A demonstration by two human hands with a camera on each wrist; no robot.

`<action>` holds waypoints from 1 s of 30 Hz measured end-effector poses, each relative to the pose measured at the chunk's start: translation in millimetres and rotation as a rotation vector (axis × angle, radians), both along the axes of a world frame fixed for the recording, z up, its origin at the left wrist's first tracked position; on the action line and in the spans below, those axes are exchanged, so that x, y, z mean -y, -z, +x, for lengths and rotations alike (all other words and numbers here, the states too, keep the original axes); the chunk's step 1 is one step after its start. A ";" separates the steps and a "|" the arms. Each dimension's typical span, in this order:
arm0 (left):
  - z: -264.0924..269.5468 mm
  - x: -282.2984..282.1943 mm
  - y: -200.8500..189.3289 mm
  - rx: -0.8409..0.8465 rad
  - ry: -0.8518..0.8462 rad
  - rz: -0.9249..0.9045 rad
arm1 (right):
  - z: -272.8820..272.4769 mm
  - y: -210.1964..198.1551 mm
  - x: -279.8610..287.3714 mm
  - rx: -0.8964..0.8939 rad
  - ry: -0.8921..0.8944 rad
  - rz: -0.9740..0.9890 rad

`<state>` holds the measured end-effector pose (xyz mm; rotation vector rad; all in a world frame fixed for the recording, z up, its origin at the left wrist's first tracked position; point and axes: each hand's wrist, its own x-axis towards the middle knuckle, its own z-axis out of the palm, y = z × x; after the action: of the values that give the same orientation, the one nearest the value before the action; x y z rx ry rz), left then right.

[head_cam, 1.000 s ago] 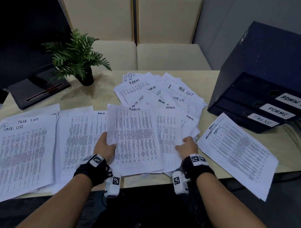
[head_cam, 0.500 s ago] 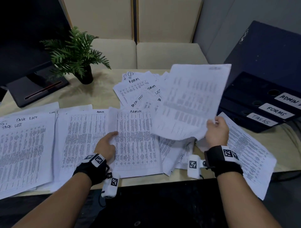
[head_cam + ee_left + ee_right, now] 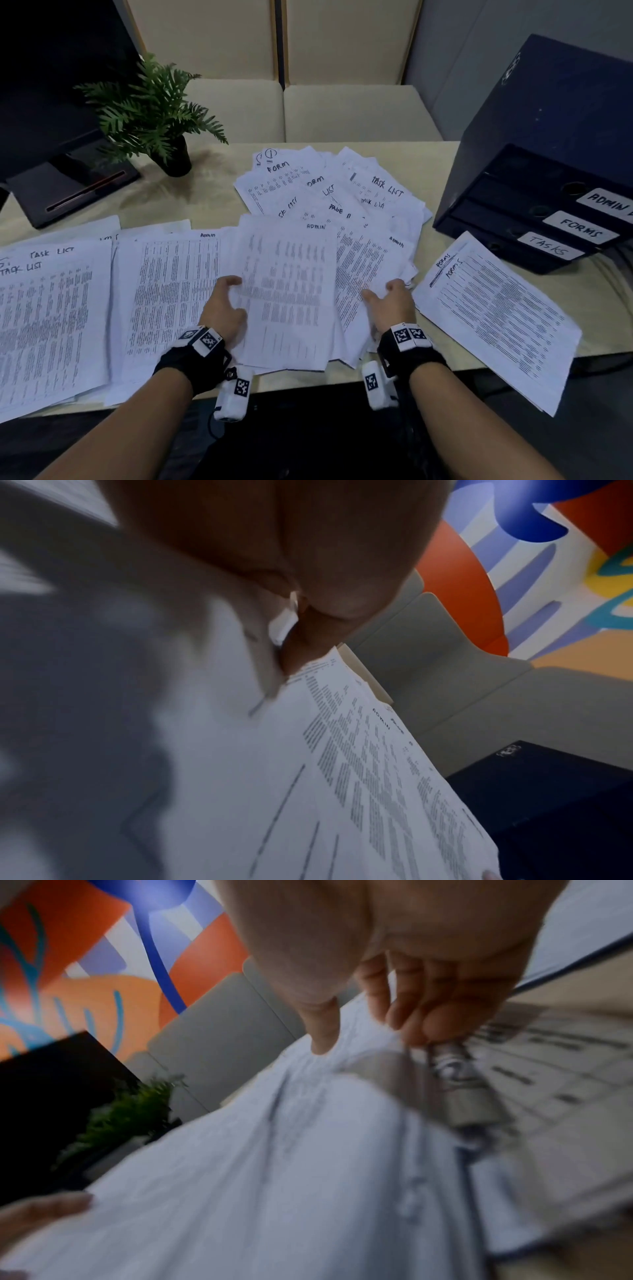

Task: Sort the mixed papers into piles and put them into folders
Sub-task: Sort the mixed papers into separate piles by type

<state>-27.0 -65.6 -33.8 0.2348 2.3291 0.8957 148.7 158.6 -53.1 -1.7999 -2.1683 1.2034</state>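
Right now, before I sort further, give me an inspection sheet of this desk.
Surface: beige desk, mostly under paper.
Job's things: Task List pile far left, Admin pile beside it, mixed heap centre, Forms pile right, three labelled binders far right.
Clutter: potted plant, monitor base.
Hands: left hand pinches an Admin sheet; right hand touches the heap, grip unclear.
Cables: possible cables beside the binders, unclear.
Surroundings: cream seats behind.

Three folders (image 3: 496, 210) — one plant (image 3: 150, 113)

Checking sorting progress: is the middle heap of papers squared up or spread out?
Spread out: the mixed papers fan out, overlapping and skewed, with FORM, TASK LIST and ADMIN headings showing.
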 end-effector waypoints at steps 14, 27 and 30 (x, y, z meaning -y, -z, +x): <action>-0.5 2.3 0.2 0.042 0.011 0.103 | -0.5 0.7 4.6 0.040 0.189 -0.100; -6.4 7.1 -0.4 0.009 0.059 0.059 | 38.1 -47.1 -45.6 -0.201 0.400 0.244; -6.1 5.7 -0.5 0.043 0.039 0.050 | 41.9 -66.6 -63.3 -0.371 0.483 0.374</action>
<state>-33.1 -71.3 -33.3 0.2781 2.2570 0.9318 190.6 221.9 13.5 -1.6427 -1.5136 0.8635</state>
